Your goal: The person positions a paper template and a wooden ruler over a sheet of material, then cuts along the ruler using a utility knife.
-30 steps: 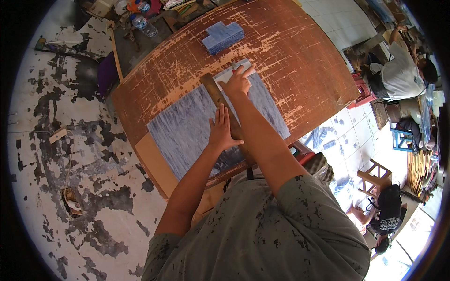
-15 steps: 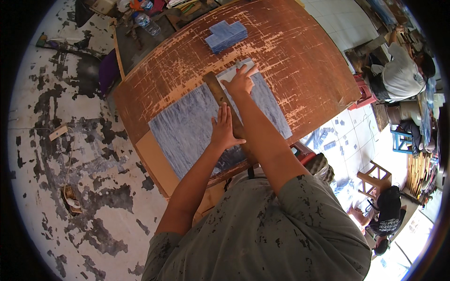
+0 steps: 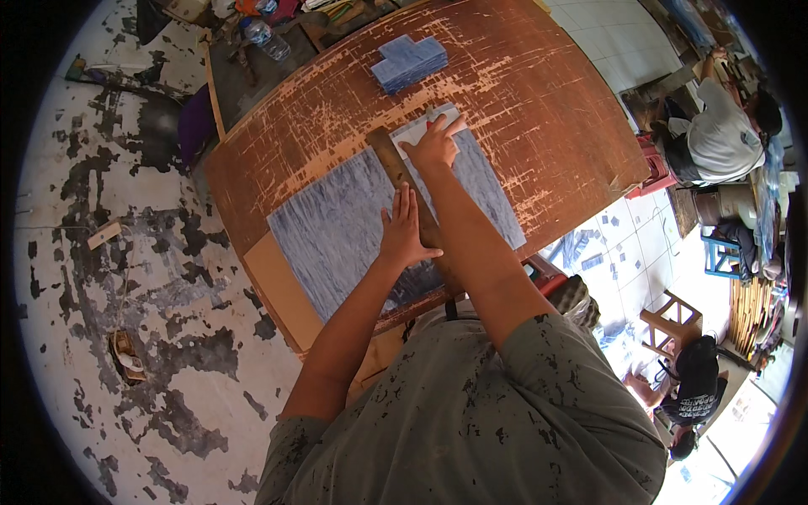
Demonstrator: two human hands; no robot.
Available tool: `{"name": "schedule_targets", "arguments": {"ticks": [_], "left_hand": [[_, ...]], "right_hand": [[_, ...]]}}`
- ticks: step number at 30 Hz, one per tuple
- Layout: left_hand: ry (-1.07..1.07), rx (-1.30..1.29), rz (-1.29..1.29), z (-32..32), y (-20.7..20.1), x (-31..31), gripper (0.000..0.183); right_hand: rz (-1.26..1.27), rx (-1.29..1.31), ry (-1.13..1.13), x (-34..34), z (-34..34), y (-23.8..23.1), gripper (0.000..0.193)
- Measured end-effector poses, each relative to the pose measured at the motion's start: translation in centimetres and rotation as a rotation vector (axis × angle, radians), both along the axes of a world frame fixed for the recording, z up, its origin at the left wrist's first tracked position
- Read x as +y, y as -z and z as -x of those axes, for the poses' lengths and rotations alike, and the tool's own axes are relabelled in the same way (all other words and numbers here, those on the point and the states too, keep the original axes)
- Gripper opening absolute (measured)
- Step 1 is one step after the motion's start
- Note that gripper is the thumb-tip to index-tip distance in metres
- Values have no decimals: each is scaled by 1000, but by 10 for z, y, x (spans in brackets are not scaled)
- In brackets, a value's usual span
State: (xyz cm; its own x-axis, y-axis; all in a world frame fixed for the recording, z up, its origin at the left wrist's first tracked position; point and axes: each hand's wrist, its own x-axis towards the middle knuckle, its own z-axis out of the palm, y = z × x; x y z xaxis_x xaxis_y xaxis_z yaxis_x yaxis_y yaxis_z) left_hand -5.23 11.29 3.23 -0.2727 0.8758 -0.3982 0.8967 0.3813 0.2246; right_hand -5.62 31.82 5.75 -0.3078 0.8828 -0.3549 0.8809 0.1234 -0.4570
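Observation:
A blue-grey streaked sheet [image 3: 332,219] lies on the worn brown table [image 3: 539,109]. Across it runs a long brown straightedge bar [image 3: 388,158], angled from the far side toward my body. My left hand [image 3: 406,236] rests on the sheet and the bar's left side, fingers stretched forward and thumb out across the bar. Farther off, my right hand [image 3: 434,150] lies with spread fingers on a whitish flat rectangular piece [image 3: 412,132] beside the bar's far end. A small red bit shows at its fingers; what it belongs to is hidden.
A stack of cut blue-grey pieces [image 3: 409,63] sits at the table's far side. Brown board [image 3: 282,282] shows along the sheet's left edge. A plastic bottle [image 3: 268,40] lies among clutter at far left. Two people work at right, near a wooden stool [image 3: 672,324] and scattered blue scraps.

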Motion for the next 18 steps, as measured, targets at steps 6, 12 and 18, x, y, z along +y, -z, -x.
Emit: {"name": "schedule_targets", "arguments": {"ticks": [6,12,18], "left_hand": [[-9,-16,13,-1,-5,1,161],[-12,49,27,-3,-7,1,161],[-23,21,-21,-1,-3,-2,162]], "right_hand": [[20,-22,22,0,-1,-2,128],[-44,19,31,-2,1,7,123],[-5,64,43,-5,0,1,120]]}}
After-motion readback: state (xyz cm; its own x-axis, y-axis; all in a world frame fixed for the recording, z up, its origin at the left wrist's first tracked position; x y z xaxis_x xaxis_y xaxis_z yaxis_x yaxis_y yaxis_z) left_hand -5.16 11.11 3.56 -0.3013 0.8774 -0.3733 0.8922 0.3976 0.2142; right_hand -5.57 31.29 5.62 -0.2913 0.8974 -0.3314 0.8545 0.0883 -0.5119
